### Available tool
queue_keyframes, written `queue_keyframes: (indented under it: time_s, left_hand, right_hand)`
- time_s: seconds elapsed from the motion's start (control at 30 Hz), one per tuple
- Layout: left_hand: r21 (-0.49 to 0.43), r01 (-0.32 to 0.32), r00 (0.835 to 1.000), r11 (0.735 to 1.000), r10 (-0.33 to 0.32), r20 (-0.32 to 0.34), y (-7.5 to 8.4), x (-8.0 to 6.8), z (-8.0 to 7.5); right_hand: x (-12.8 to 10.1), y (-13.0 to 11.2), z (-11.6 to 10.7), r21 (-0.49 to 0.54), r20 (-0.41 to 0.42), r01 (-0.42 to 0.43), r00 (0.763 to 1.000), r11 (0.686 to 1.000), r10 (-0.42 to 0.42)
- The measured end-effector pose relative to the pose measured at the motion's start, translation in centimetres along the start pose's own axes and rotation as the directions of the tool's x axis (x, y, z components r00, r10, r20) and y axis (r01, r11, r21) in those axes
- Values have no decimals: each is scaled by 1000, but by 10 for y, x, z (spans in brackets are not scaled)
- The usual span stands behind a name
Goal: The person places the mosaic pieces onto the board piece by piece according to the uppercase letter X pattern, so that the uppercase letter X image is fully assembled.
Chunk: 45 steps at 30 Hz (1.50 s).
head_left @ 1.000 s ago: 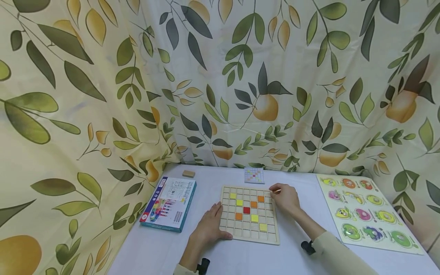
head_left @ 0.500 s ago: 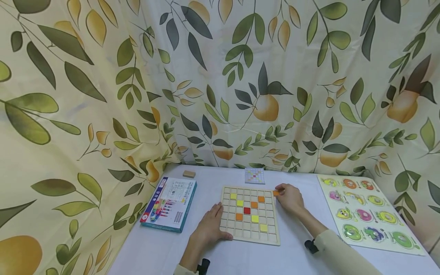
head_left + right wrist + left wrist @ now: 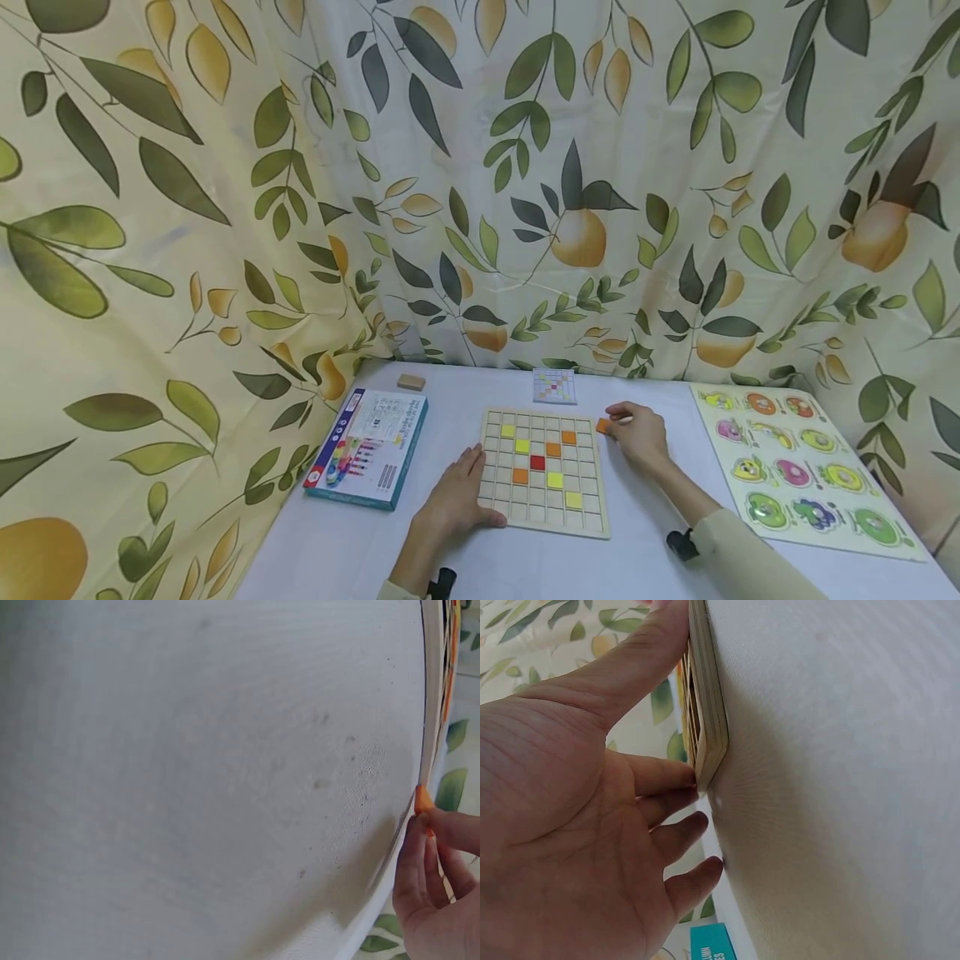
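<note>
A square wooden grid board (image 3: 555, 527) lies on the white table, bearing several yellow and orange tiles and a red tile (image 3: 537, 462). My left hand (image 3: 453, 497) rests at the board's left side, fingers along the left edge and thumb at the near edge. In the left wrist view, the extended thumb and fingers touch the board's side (image 3: 711, 705). Beyond the board's upper right corner, my right hand (image 3: 639, 435) pinches an orange tile (image 3: 603, 426) between thumb and fingers. The right wrist view shows that orange tile (image 3: 423, 799) close to the end of the board's edge.
A small printed grid card (image 3: 554, 387) lies behind the board. To the left are a boxed set (image 3: 367, 446) and a small wooden block (image 3: 411, 382). A fruit puzzle board (image 3: 806, 467) lies at the right. Leaf-patterned cloth (image 3: 480, 208) hangs around the back and sides.
My right hand has drawn back slightly to the right from the board's upper right corner, and the orange tile in its fingers now shows its flat face. The left hand stays in place.
</note>
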<state>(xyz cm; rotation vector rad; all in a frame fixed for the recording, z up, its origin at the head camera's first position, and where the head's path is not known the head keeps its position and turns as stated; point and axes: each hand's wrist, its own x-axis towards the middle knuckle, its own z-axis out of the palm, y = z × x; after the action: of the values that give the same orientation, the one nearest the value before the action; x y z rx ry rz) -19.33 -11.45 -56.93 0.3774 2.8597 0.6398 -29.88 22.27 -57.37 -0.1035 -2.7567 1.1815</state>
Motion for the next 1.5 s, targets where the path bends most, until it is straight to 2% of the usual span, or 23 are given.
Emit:
queue_keyframes:
  time_s: [0.3,0.43,0.7,1.13,1.5]
  left_hand:
    - [-4,8,1000,1000,-8,0,-4,-1,1]
    - [5,13,1000,1000,-13,-1,-4,0,2]
    - [33,18,1000,999,-18,-8,-2,2,0]
    - [19,28,1000,999,-28,1,-1,0,0]
    - [11,28,1000,1000,-28,8,1,-2,-2]
  right_hand:
    - [-1,-4,-3,50,-13,-34,999,998,35]
    - [-3,-10,-1,108,-29,-46,998,993,50]
    - [-12,-33,7,148,20,1,1000,989,-4]
    - [-44,-81,31,212,95,68,991,975,-90]
    - [-69,-97,60,292,165,133,969,947,-187]
